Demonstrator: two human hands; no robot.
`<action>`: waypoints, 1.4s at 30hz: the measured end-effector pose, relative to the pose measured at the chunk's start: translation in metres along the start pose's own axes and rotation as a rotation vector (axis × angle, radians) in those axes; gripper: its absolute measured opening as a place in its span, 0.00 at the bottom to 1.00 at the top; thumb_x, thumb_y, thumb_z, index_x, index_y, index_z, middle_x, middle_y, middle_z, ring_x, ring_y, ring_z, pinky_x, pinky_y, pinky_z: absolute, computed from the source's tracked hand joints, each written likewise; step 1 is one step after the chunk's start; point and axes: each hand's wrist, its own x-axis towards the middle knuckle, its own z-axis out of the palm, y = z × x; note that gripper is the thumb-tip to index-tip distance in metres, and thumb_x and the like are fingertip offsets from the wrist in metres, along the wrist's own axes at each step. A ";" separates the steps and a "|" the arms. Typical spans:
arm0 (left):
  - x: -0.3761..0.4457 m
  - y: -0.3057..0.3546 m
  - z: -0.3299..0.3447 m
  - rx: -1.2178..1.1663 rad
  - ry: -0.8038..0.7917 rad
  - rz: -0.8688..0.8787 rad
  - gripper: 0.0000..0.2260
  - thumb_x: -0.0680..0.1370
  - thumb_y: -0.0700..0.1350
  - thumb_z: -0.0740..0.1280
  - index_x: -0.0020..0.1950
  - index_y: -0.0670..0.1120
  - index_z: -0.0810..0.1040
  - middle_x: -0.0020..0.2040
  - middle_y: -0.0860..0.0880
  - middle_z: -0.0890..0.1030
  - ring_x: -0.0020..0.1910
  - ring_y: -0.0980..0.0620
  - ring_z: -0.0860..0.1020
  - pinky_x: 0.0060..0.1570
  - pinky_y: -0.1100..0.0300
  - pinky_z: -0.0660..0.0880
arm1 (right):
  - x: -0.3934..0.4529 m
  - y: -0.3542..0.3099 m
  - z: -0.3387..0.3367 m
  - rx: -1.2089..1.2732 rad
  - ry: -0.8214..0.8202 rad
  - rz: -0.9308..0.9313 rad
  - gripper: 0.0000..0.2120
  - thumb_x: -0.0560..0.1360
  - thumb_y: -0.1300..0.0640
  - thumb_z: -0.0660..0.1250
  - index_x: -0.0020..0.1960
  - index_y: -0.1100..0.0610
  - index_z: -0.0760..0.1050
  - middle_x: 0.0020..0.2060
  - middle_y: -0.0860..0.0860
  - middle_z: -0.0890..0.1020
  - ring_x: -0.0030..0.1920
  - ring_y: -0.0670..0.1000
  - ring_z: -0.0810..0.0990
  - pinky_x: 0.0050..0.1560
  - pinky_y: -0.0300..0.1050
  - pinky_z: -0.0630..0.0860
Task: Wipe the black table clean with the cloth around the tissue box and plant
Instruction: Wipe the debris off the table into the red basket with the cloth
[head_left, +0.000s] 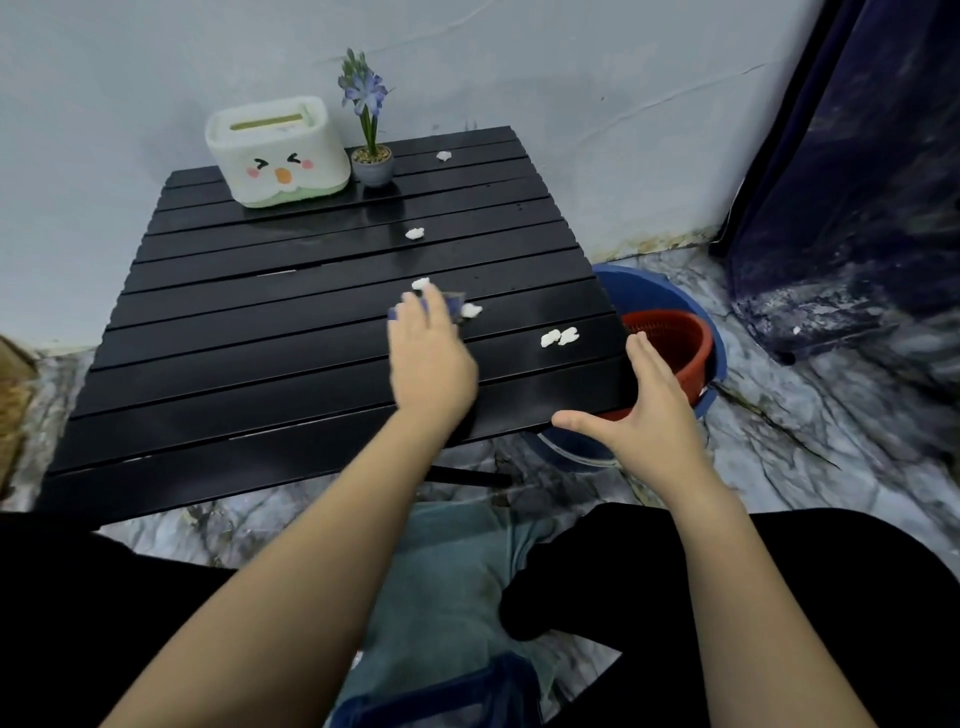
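While our left hand (431, 358) presses the blue cloth (451, 304) flat, white scraps (559, 338) lie right of it, nearer our open, empty right hand (641, 410) cupped at the black table (234, 332) edge

1. Black slatted rectangular table (249, 364): top glossy, with small white crumpled scraps scattered over its right half.
2. Dark blue cloth (451, 304): lies flat on the table, right of centre, mostly covered by a hand.
3. White rounded tissue box with a cartoon face (278, 153): upright at the 11 o'clock corner.
4. Purple-flowered plant in a small grey pot (370, 135): upright, just beside the tissue box at its 3 o'clock side.
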 end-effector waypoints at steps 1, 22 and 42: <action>-0.001 0.016 0.006 0.007 -0.026 0.043 0.27 0.80 0.40 0.58 0.78 0.39 0.53 0.76 0.37 0.59 0.75 0.39 0.58 0.75 0.49 0.55 | 0.000 0.000 0.000 0.001 0.003 0.003 0.59 0.62 0.34 0.77 0.81 0.52 0.51 0.80 0.47 0.54 0.80 0.45 0.50 0.77 0.48 0.54; 0.065 -0.081 -0.021 0.009 0.083 -0.167 0.19 0.80 0.49 0.56 0.63 0.35 0.67 0.63 0.34 0.72 0.62 0.35 0.69 0.63 0.40 0.66 | 0.000 -0.009 -0.009 0.079 -0.014 -0.024 0.52 0.60 0.40 0.81 0.77 0.45 0.58 0.62 0.35 0.61 0.59 0.31 0.58 0.60 0.36 0.59; 0.093 -0.014 -0.031 -0.327 0.013 0.039 0.27 0.83 0.50 0.58 0.80 0.46 0.53 0.78 0.43 0.61 0.77 0.44 0.59 0.72 0.51 0.58 | 0.008 -0.001 -0.005 0.046 -0.050 0.027 0.63 0.56 0.32 0.79 0.81 0.47 0.50 0.79 0.43 0.56 0.77 0.42 0.54 0.70 0.38 0.55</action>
